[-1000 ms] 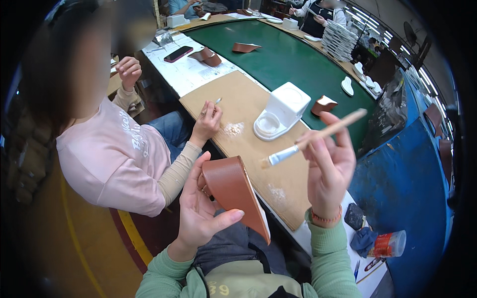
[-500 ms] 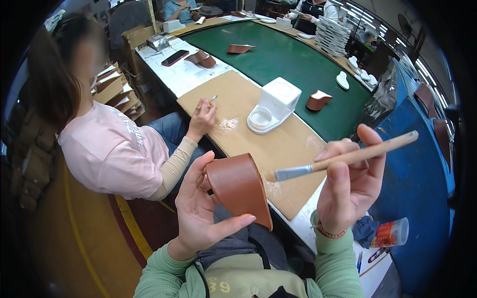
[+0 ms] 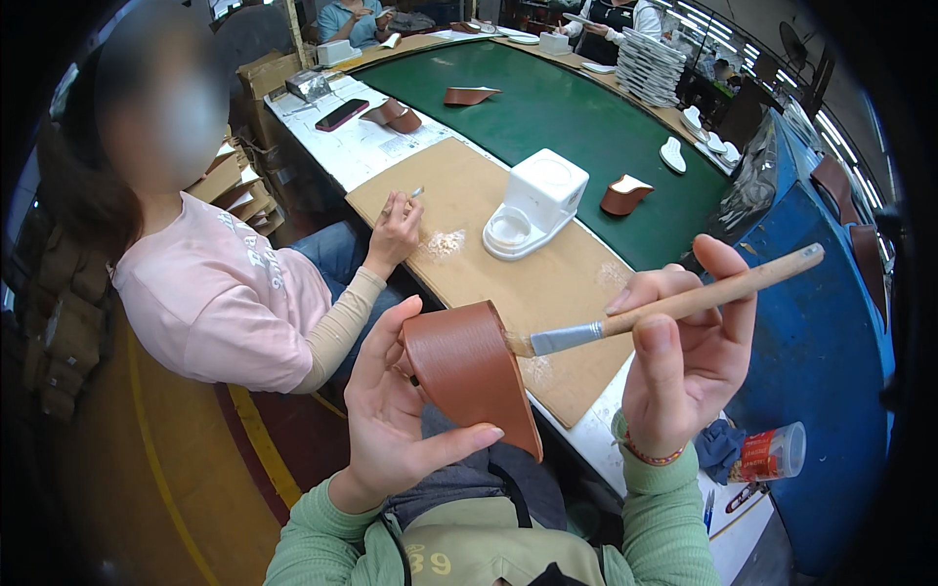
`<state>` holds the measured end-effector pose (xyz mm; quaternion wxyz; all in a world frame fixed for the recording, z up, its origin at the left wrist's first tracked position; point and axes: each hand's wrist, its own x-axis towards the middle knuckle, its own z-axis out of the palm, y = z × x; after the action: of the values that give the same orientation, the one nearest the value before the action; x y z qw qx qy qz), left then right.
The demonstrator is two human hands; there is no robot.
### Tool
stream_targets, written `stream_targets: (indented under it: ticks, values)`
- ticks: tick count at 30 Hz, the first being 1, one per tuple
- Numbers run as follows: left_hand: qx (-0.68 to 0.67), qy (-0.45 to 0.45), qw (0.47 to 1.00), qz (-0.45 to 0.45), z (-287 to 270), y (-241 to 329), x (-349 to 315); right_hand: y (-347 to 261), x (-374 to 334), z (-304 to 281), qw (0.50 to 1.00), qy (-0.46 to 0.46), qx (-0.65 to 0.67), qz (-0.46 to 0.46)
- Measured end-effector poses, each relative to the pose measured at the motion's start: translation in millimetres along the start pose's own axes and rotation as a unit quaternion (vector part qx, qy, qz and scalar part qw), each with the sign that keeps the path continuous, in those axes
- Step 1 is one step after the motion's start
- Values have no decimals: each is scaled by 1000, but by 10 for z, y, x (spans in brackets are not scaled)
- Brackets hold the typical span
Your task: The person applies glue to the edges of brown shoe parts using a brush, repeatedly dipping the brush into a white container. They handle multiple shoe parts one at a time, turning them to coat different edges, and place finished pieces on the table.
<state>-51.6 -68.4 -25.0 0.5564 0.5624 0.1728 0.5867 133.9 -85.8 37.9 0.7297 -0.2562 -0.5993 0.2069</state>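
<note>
My left hand (image 3: 396, 415) holds a brown leather shoe piece (image 3: 469, 371) upright, thumb along its lower edge. In my right hand (image 3: 684, 356) is a wooden-handled brush (image 3: 674, 308) with a metal ferrule; its bristles touch the right edge of the leather piece. Both hands are raised in front of me, near the edge of a tan work mat (image 3: 508, 264).
A white glue dispenser (image 3: 535, 203) stands on the mat. A person in a pink top (image 3: 225, 293) sits at left, one hand (image 3: 393, 230) holding a small tool on the mat. Other brown leather pieces (image 3: 625, 195) lie on the green belt (image 3: 576, 127). A small jar (image 3: 772, 452) sits at lower right.
My right hand lowered and turned the brush until its bristles met the leather piece. The left hand tilted the piece more upright. The view shifted slightly.
</note>
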Motion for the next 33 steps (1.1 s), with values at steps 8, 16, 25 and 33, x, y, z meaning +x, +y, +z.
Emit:
stream_targets:
  ticks: [8,16,25,33]
  values:
    - [-72,3,997,-31,25,-17,9,6,-44,11,1000,1,-6,-13]
    - [-108,16,992,-64,32,-26,32,-12,-106,-29,998,-18,-48,-31]
    - [-132,17,988,-84,52,-24,36,-2,-112,-23,997,25,-61,-24]
    - [-143,32,986,-84,62,-19,51,15,-94,-43,995,-27,-84,-46]
